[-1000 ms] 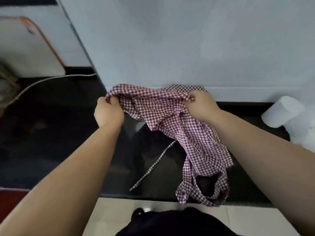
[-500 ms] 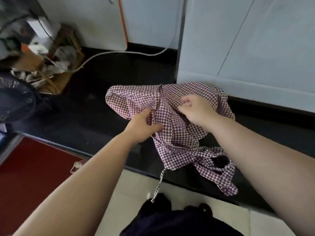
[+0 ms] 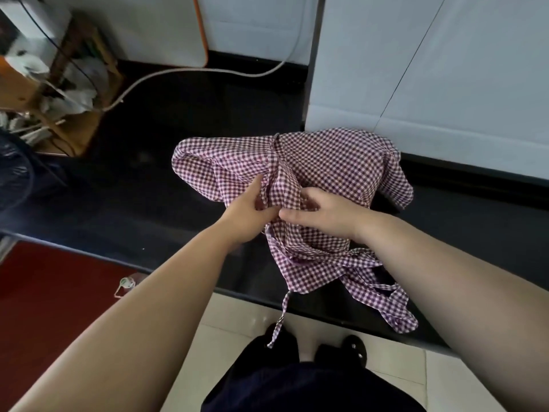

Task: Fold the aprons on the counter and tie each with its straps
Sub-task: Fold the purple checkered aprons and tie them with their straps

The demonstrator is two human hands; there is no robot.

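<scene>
While the gingham apron (image 3: 326, 165) lies bunched on the black counter (image 3: 178, 203), head view: L hand (image 3: 246, 212) & R hand (image 3: 323, 212) both clamp curled fingers on its middle; no fold yet, strap (image 3: 280, 319) dangles off the edge, untied.

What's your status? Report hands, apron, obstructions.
Hands: left hand and right hand both grip the apron mid-cloth. Apron bunched on counter, unfolded, strap dangling off front edge. Behind, white cable, apart from cloth.

The apron (image 3: 326, 168) was made of thin, crumpled checked cloth; the counter (image 3: 166, 209) was finished glossy black, pretty stone-like.
</scene>
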